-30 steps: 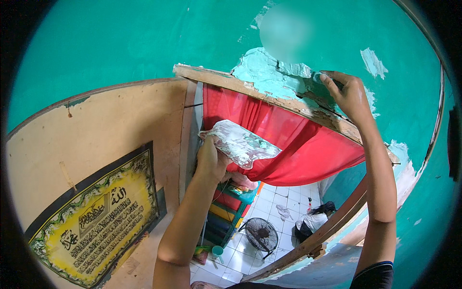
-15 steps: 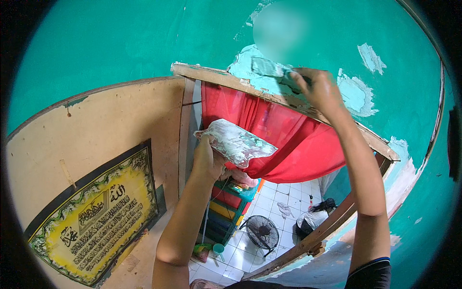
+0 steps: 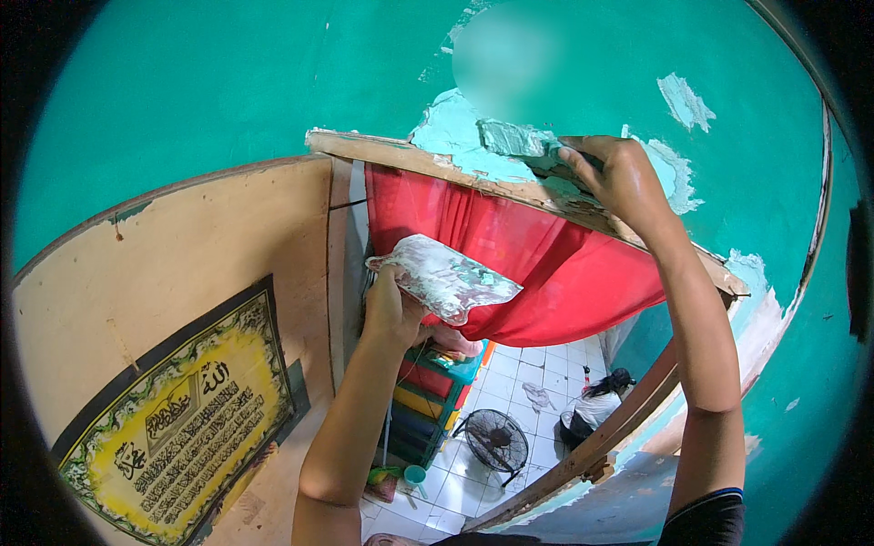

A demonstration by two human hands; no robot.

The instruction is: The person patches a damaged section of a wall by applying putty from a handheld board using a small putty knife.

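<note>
Above, the right hand [image 3: 628, 187] pinches a smeared putty knife [image 3: 514, 139] between thumb and fingers, its blade extending leftward from the fingertips across the pale filler patch [image 3: 446, 123]; below, the left hand [image 3: 390, 305] grips a coated board [image 3: 446, 278] by its left end, fingers partly hidden.

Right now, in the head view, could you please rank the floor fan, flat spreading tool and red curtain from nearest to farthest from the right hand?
1. Flat spreading tool: in the right hand, extending left.
2. Red curtain: hanging below the wooden beam, lower left.
3. Floor fan: far below, on the tiled floor.
</note>
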